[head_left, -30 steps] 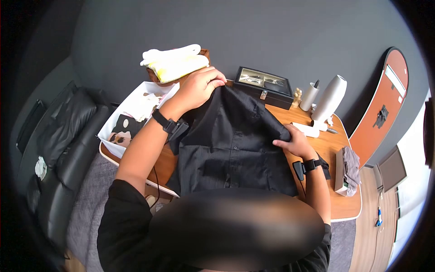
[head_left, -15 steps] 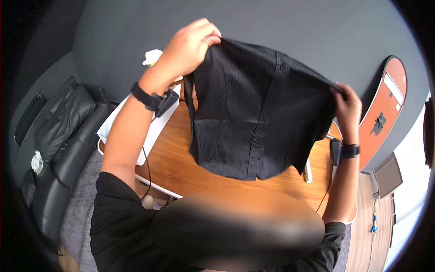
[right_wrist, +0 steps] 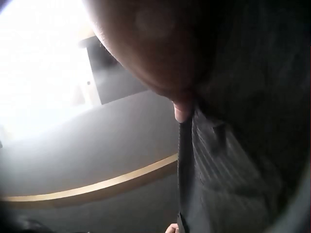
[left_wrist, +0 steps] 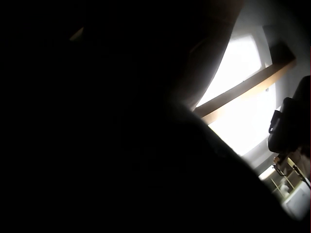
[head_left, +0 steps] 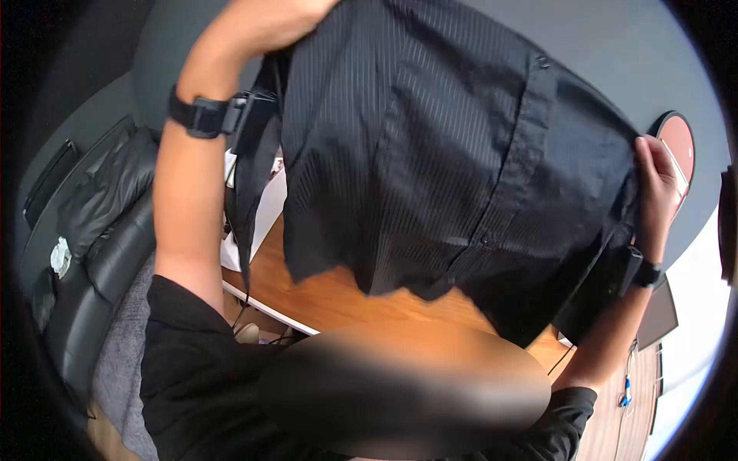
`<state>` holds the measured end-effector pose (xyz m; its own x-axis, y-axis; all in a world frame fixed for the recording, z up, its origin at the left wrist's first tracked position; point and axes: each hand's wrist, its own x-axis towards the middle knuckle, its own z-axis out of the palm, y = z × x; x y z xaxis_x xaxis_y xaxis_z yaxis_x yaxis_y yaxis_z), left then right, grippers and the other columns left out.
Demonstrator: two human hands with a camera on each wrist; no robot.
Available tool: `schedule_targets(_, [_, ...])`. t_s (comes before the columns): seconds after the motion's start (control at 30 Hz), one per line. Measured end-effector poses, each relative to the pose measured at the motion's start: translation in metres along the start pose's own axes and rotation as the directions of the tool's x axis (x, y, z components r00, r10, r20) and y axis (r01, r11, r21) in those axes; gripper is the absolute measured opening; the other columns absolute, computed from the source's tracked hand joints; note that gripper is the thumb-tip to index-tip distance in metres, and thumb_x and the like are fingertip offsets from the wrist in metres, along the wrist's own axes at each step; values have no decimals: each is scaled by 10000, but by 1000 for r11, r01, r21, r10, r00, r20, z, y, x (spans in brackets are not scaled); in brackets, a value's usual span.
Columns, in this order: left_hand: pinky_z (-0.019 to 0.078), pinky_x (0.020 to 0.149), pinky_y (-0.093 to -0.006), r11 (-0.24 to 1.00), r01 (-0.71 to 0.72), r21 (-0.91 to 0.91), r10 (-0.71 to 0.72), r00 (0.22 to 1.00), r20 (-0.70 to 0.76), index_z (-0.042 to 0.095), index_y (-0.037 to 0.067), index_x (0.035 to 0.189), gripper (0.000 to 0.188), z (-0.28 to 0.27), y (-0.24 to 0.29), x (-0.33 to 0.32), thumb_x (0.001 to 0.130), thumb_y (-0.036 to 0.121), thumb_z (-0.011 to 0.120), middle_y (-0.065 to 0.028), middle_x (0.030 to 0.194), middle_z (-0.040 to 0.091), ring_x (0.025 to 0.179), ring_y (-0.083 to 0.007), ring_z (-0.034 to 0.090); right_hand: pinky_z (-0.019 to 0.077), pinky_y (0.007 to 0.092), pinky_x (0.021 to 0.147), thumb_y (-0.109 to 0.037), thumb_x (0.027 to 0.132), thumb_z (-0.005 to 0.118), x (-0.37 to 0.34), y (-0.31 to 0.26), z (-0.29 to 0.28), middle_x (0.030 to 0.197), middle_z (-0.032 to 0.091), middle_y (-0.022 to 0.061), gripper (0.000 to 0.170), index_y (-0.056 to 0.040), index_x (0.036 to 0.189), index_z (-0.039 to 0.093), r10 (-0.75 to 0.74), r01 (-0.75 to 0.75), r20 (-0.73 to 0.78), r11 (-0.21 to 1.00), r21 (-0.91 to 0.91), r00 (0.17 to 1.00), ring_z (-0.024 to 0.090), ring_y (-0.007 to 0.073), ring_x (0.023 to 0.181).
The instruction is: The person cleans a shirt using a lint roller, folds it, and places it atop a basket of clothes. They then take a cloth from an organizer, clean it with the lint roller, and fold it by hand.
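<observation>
Both hands hold up a black pinstriped button shirt [head_left: 430,146], spread wide above the table, with its button strip right of the middle. At the top of the head view, the left hand [head_left: 288,21] grips the shirt's upper left part; its fingertips are out of frame. On the right, the right hand [head_left: 657,167] pinches the shirt's upper right edge between thumb and fingers. The right wrist view shows dark striped cloth [right_wrist: 214,155] hanging from a fingertip [right_wrist: 181,111]. Dark cloth fills most of the left wrist view.
Below the shirt lies a wooden table [head_left: 346,300] with a white edge. A white box [head_left: 265,215] shows partly behind the shirt on the left. A black leather sofa [head_left: 108,261] stands at far left, and a round-topped reddish board [head_left: 676,138] at right.
Both hands have lifted the shirt from low over the table, up and closer to the head. The right hand has moved outward, spreading the cloth, which now hangs and hides most of the table.
</observation>
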<state>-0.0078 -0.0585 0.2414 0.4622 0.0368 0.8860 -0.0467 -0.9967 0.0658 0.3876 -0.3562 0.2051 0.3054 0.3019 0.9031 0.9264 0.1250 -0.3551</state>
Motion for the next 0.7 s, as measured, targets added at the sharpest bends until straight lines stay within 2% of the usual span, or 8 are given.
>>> schedule_targets(0.17, [527,799,-367,969,237,70,-247,929,276,696,22,976,244,98,-114,-40,1004,251,618,-122,909,726,867,-248,689,502,252,824,-282,965,767,-34,84,77,915,721,18,298,10,1026,748,234,-211,272,971,-111,933,632,90,873])
schedule_targets(0.23, [538,819,-394,934,347,89,-357,879,317,711,33,975,243,152,-150,-82,986,264,637,-129,915,727,873,-282,689,531,287,829,-291,951,771,-73,123,115,925,758,72,281,-15,1008,759,276,-224,346,957,-183,897,690,161,871])
schedule_targets(0.3, [547,832,-439,961,270,64,-275,888,368,723,48,978,228,198,-177,-130,972,260,639,-150,929,729,880,-324,697,554,352,872,-239,927,779,-109,128,140,960,773,115,206,-48,1004,767,385,-195,403,878,-437,830,728,242,899])
schedule_targets(0.33, [540,855,-448,926,338,167,-377,813,445,711,41,1029,214,217,-182,-149,979,231,627,-160,975,717,927,-342,690,552,376,900,-205,913,779,-130,152,153,1004,765,124,182,-61,1023,764,387,-207,408,884,-419,827,728,268,937])
schedule_targets(0.37, [532,878,-458,878,392,274,-479,717,507,700,34,1080,211,232,-183,-167,986,203,615,-171,1022,704,975,-360,683,550,400,929,-171,898,779,-151,173,164,1048,757,134,175,-73,1043,762,391,-221,417,889,-400,820,728,294,974])
schedule_targets(0.5, [440,1057,-494,910,361,204,-414,756,508,676,52,1181,281,261,-144,-207,990,252,631,-142,1249,637,1233,-347,572,503,450,1013,-87,860,755,-194,155,183,1192,657,153,223,-64,1079,727,126,90,502,919,-384,856,607,384,1159])
schedule_targets(0.63, [359,1159,-519,942,306,134,-319,702,637,593,33,1363,514,270,-95,-216,1014,411,606,-188,1482,515,1416,-373,438,433,499,1079,-270,907,763,-219,88,189,1391,605,136,382,-94,1238,691,12,142,650,972,-185,760,548,347,1318])
schedule_targets(0.7, [242,1242,-542,944,287,164,-308,582,752,412,59,1558,743,274,-80,-225,1012,538,572,-216,1668,276,1553,-417,227,336,581,1146,-477,960,681,-234,74,192,1561,479,146,578,-127,1412,604,67,177,753,955,-239,654,413,358,1468])
